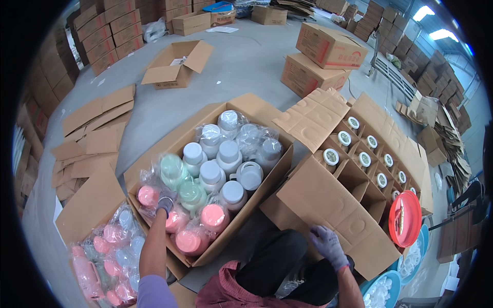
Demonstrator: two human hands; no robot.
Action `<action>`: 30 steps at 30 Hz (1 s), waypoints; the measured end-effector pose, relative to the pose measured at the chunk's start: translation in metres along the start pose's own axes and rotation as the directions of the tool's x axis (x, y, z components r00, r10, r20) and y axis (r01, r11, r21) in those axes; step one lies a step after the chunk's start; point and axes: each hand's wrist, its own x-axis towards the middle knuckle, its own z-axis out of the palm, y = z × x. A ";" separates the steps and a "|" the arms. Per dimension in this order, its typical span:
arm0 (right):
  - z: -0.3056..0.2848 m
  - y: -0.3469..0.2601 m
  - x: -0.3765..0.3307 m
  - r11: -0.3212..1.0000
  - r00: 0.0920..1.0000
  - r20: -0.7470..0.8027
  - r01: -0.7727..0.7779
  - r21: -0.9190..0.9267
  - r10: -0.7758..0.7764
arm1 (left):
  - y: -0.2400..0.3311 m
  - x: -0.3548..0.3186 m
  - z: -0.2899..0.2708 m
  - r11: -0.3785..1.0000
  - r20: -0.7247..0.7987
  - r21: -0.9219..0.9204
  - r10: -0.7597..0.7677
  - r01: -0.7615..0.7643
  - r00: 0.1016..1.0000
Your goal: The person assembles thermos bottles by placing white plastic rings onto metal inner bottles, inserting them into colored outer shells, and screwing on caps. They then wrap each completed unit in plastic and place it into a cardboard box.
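My left hand, in a grey glove, reaches into an open cardboard box. It is among jugs in clear plastic bags, between a pink-lidded jug and another pink-lidded jug. Its fingertips are hidden, so a grip cannot be made out. Beside it stand pale green jugs; grey-blue jugs fill the far part. My right hand, also gloved, hovers over my knee by the flap of a second box, fingers loosely bent and apart, holding nothing visible.
Cardboard dividers split the second box, several cells holding white-rimmed round tops. A red basin sits at its near right corner, above blue tubs of white pieces. Bagged pink and blue jugs lie left. Flattened cardboard and closed cartons lie beyond.
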 end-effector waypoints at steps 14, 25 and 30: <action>0.154 -0.050 0.214 0.778 0.920 0.141 0.386 -0.496 -0.366 | 0.116 0.117 0.028 0.937 0.266 0.302 0.094 -0.175 0.959; 0.085 -0.067 0.147 0.935 0.935 0.187 0.250 0.252 -0.301 | 0.136 0.085 -0.045 0.968 0.114 0.169 0.166 -0.184 0.980; 0.068 -0.083 0.142 0.815 0.986 0.012 0.129 0.564 -0.164 | 0.204 -0.045 -0.206 0.558 -0.199 -0.739 0.354 -0.377 0.914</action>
